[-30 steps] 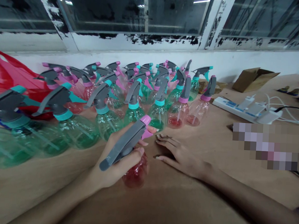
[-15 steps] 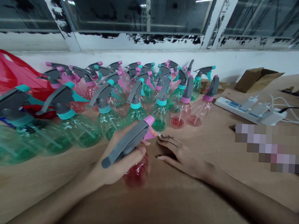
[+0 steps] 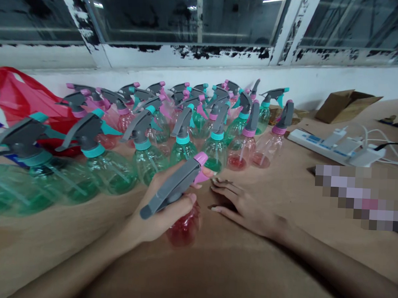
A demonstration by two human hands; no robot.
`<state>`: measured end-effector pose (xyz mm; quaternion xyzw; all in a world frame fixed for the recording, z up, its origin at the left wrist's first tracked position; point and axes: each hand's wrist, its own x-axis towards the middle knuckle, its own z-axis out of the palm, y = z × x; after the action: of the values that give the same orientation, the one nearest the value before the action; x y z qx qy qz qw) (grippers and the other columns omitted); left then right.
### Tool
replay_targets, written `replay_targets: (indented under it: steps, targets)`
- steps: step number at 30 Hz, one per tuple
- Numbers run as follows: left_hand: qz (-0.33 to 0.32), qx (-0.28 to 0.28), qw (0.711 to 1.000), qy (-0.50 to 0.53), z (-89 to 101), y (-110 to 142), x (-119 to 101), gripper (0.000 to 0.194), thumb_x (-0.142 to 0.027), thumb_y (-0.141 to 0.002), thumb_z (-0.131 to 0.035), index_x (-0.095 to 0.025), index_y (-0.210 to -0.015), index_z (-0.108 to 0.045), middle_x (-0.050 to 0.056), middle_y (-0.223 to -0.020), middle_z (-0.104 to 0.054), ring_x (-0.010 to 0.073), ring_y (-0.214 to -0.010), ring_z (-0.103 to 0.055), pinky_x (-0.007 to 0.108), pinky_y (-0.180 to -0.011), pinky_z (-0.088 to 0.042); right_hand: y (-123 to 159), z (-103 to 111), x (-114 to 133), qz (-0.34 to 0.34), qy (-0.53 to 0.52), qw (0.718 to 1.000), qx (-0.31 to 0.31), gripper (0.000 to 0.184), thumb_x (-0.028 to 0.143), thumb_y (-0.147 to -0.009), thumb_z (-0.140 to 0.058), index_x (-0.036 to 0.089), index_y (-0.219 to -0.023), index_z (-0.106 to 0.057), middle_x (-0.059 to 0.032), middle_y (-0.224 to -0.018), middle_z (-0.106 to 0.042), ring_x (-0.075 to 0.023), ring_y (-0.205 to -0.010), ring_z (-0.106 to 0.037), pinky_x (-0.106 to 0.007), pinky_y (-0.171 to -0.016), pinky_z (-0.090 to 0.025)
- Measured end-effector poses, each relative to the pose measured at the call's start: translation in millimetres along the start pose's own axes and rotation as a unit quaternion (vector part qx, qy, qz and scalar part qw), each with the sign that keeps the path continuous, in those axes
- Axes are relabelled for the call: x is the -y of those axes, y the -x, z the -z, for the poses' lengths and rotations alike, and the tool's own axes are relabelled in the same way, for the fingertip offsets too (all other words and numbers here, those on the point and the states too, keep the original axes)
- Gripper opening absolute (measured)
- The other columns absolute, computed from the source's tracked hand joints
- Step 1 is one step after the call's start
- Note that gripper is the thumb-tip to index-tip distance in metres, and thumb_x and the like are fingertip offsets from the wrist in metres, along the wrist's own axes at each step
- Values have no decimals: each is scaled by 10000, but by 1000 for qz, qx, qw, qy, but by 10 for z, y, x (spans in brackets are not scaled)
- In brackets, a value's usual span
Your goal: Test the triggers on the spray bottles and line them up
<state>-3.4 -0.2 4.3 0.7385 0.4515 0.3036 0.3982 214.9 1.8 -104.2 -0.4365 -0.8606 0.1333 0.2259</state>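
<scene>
Well, left fingers (image 3: 179,206) clasp the red bottle (image 3: 184,227); right fingers (image 3: 226,194) lie unclenched, palm down.

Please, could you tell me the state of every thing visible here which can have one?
Pink spray bottle: held, sprayer fitted
Left grip: closed around this bottle
Right grip: palm down, holding nothing
Front green bottles: standing, partly filled
Front-right pink bottles: standing, nearly empty
Power strip: plugs inserted; whether live, unclear
Cardboard box: open
Red plastic bag: crumpled

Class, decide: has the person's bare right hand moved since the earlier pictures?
No: against the white plastic power strip, the bare right hand shows no clear shift in any direction.
</scene>
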Motion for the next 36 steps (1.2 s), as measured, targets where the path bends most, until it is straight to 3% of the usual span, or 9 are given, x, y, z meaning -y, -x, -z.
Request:
replay_targets:
  steps: [3, 8, 13, 17, 23, 28, 36]
  targets:
    - [-16, 36, 999, -8, 25, 3, -14, 435, -214, -706, -516, -271, -1136, -555, 36, -958, -665, 217, -899, -623, 301, -756, -511, 2, 9, 8, -5, 2, 1000, 2, 525, 484, -853, -439, 202, -1295, -412, -86, -1339, -447, -209, -1255, -368, -415, -1047, -318]
    - [1, 37, 999, -3, 28, -5, -4, 451, -216, -704, -521, -286, -1148, -546, 34, -938, -662, 216, -903, -623, 306, -758, -516, 5, -1, -2, 5, -8, 1000, -3, 511, 475, -854, -441, 214, -1293, -413, -90, -1336, -449, -226, -1255, -370, -453, -1038, -322]
    - [-33, 32, 999, 17, 9, -11, -3, 473, -188, -695, -508, -285, -1157, -545, 21, -1041, -649, 184, -881, -629, 253, -742, -512, 5, -3, -3, -5, -4, 1000, 1, 520, 478, -852, -443, 217, -1301, -405, -77, -1343, -443, -218, -1255, -370, -435, -1046, -319]
    - [-53, 20, 998, 17, -1, -16, 0, 470, -179, -678, -505, -267, -1135, -568, 16, -939, -676, 175, -809, -639, 249, -726, -511, 9, -10, -11, -3, 7, 1000, 6, 528, 478, -856, -435, 215, -1311, -387, -79, -1353, -432, -219, -1256, -369, -442, -1045, -319]
    - [-40, 40, 998, 18, 15, -23, -12, 484, -144, -669, -513, -270, -1134, -564, 18, -957, -677, 185, -829, -634, 260, -727, -517, 16, -7, -3, -5, 12, 1000, 4, 519, 478, -857, -434, 213, -1302, -400, -74, -1345, -443, -218, -1254, -372, -442, -1043, -324]
    - [-41, 36, 999, -1, 19, -16, 3, 464, -181, -682, -495, -269, -1133, -559, 11, -883, -676, 178, -768, -641, 234, -634, -510, 11, 4, 7, -13, 21, 1000, 10, 523, 484, -858, -428, 201, -1298, -408, -67, -1352, -436, -205, -1263, -357, -417, -1053, -314]
    - [-62, 36, 997, -9, 27, -24, -21, 322, -145, -664, -487, -233, -961, -575, -1, -805, -625, 159, -752, -615, 210, -626, -489, 20, -26, -14, -7, 18, 1000, 11, 527, 481, -858, -430, 205, -1306, -400, -68, -1351, -437, -209, -1265, -354, -421, -1054, -309]
